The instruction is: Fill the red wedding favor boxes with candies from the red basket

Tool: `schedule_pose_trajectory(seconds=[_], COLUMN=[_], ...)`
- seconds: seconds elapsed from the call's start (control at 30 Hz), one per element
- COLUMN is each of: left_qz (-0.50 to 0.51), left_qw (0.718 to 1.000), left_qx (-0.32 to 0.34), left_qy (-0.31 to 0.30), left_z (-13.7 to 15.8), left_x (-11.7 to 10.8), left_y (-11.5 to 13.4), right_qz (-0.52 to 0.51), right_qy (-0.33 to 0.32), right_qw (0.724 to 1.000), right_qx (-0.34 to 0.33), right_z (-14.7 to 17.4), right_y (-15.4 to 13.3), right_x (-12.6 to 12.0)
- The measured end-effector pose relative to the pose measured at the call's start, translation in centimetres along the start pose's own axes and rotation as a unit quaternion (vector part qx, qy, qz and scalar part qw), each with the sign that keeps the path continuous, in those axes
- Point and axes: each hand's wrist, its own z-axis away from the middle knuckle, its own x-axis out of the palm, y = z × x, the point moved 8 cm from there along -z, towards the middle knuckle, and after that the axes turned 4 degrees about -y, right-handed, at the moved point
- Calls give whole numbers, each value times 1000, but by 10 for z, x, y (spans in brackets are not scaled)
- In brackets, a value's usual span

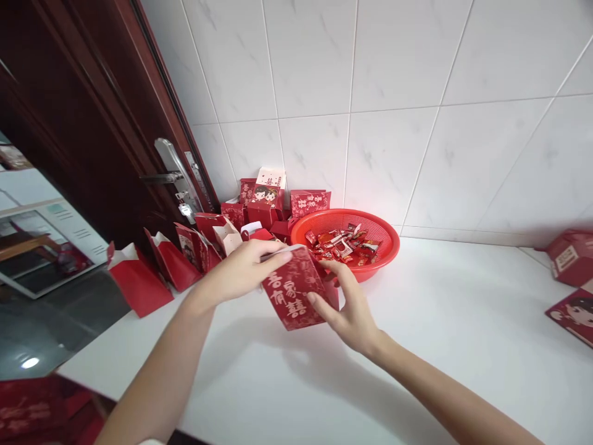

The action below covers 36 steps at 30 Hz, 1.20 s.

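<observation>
Between my two hands, a red candy gift box [296, 293] with pale Chinese characters is held tilted above the white table. My left hand [252, 266] grips its upper left edge, thumb on the front face and fingers behind. On the right side, my right hand [347, 306] closes round the box, with the thumb on the printed front. Just behind the box stands a red plastic basket [391, 247] with wrapped candies [345, 244] in it. The far side of the box and some fingertips are hidden.
Several open red boxes [141, 284] line the table's left edge. More printed boxes [266, 201] stack against the tiled wall [315, 68]. At the far right lie other red boxes [572, 256]. A dark door [92, 105] with a metal handle stands left.
</observation>
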Motion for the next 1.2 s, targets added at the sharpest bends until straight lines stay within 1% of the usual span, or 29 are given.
schedule_pose_trajectory(seconds=[0.03, 0.1, 0.17, 0.23, 0.3, 0.37, 0.47, 0.53, 0.6, 0.67, 0.7, 0.83, 0.97, 1.07, 1.2], left_qz=[7, 24, 50, 74, 86, 98, 124, 135, 134, 115, 99, 33, -22, -43, -69], left_qw=[999, 994, 991, 988, 984, 979, 974, 969, 961, 958, 960, 972, 975, 971, 959], left_qx=[12, 23, 23, 24, 34, 42, 34, 43, 76, 101, 105, 84, 101, 111, 128], left_qy=[-49, -103, -121, -135, -155, -172, -185, -204, -230, -241, -240, -217, -197, -208, -245], left_z=[-6, -14, -21, -28, -33, -38, -43, -43, -42, -41, -41, -41, -39, -36, -32], left_x=[17, 39, 50, 58, 69, 79, 92, 99, 103, 105, 105, 106, 104, 102, 100], left_y=[4, 9, 10, 9, 5, -1, -9, -7, 1, 8, 10, 9, 10, 8, 4], right_qz=[13, 38, 62, 79, 92, 117, 182, 217, 236, 239, 235, 225, 230, 227, 269], right_qy=[6, 20, 22, 7, -6, 0, 17, 6, -7, -10, -8, 11, 17, 5, 6], right_qw=[1000, 999, 997, 995, 994, 993, 982, 972, 965, 962, 962, 964, 960, 958, 941], right_qx=[12, 29, 44, 55, 52, 27, -40, -84, -117, -133, -137, -143, -159, -177, -207], right_z=[2, 9, 18, 26, 31, 32, 28, 24, 23, 24, 26, 32, 33, 30, 28], right_y=[8, 21, 34, 43, 48, 46, 31, 21, 13, 9, 7, 3, -4, -11, -16], right_x=[-7, -20, -29, -33, -35, -38, -42, -40, -37, -36, -37, -40, -43, -44, -49])
